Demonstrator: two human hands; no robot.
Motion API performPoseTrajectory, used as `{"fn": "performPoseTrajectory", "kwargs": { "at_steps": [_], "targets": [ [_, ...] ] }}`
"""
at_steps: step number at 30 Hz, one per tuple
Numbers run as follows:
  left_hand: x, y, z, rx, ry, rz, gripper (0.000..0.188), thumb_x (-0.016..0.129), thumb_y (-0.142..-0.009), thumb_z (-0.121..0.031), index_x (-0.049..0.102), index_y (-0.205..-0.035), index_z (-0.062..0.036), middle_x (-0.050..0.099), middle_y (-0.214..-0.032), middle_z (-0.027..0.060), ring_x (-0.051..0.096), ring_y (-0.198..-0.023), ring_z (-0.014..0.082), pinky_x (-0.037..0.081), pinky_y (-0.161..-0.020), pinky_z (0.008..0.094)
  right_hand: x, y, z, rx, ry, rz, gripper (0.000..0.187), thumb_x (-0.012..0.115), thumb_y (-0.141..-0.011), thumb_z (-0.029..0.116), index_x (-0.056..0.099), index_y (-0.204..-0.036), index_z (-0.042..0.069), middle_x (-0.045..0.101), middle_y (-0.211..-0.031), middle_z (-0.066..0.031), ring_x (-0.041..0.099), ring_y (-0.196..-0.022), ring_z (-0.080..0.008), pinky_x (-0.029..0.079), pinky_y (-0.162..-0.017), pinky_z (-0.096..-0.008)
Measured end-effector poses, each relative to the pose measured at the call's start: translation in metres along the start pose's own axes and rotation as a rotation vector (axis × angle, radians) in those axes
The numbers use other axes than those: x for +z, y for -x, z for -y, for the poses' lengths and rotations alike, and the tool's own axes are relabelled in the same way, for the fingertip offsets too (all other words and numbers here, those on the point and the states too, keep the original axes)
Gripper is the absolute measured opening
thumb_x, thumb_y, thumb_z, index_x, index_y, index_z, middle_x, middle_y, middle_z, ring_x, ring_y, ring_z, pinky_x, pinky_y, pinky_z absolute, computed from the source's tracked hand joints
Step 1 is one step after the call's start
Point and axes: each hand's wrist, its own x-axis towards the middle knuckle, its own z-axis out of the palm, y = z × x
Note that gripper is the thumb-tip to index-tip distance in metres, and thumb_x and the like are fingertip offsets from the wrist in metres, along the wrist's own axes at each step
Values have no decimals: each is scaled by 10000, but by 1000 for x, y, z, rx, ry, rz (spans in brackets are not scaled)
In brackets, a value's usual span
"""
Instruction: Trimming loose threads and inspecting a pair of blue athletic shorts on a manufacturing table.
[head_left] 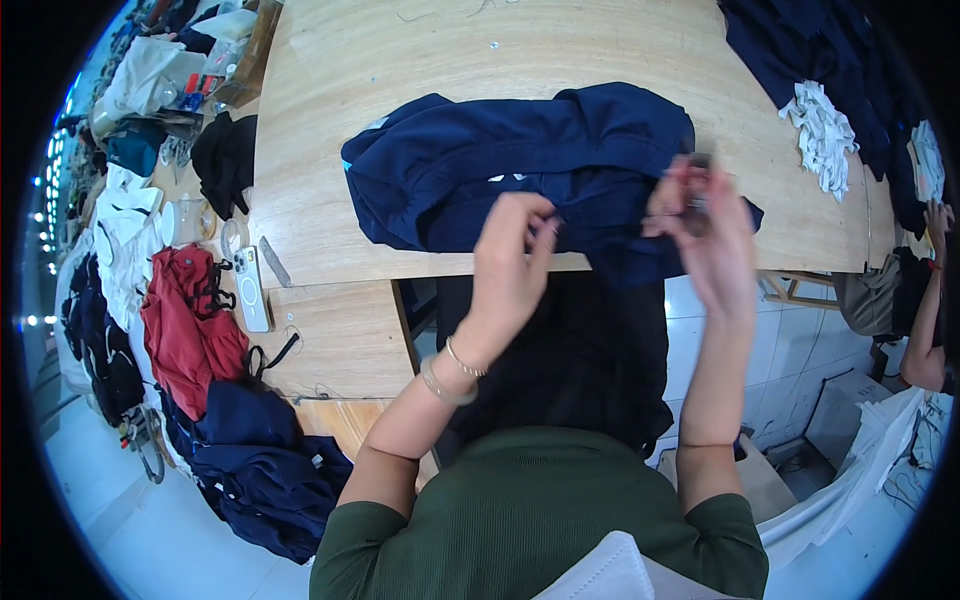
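Note:
A navy blue garment (520,130) lies bunched across the table in front of me, one part hanging over the near edge. My left hand (510,260) is over its near side, thumb and fingertips pinched together at the cloth. Whether the pinch has fabric or a thread in it is too small to tell. Raised at the garment's right end, my right hand (712,235) is smeared by motion. Its fingers are closed around a small dark metal tool (698,205), whose kind the blur hides. Small white bits show in the garment's middle fold.
On the left are a white phone (251,288), a grey flat blade-like piece (274,262), a red garment (190,320) and a navy pile (265,460). White scraps (822,135) and navy cloth (800,40) lie at the far right of the table (400,50). Another person's arm (927,330) shows at the right rim.

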Motion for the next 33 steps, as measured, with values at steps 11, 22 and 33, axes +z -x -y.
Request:
{"fn": "performPoseTrajectory", "kwargs": {
  "at_steps": [11,22,33],
  "targets": [
    [-15,-36,52,3,156,41,244,600,-890,53,570,-1126,-1,656,-1008,127,656,-950,258,520,-862,321,-31,-69,-76,41,-49,-1,296,471,-1055,308,543,-1068,22,587,-871,-84,648,-912,-222,503,-998,-421],
    [3,-26,54,243,-288,-3,296,768,-668,37,553,-836,-78,508,-831,24,519,-819,200,366,-830,334,-40,-57,-75,18,-237,182,303,513,-1024,320,528,-1097,27,573,-878,-100,599,-901,-244,455,-1024,-441],
    [-18,-16,-10,137,-38,-42,314,777,-681,-13,632,-957,-48,564,-1000,106,511,-1002,289,410,-885,373,-46,-55,-83,10,-313,212,343,543,-991,329,514,-1083,-1,557,-884,-118,558,-891,-252,455,-849,-348]
  ]
}}
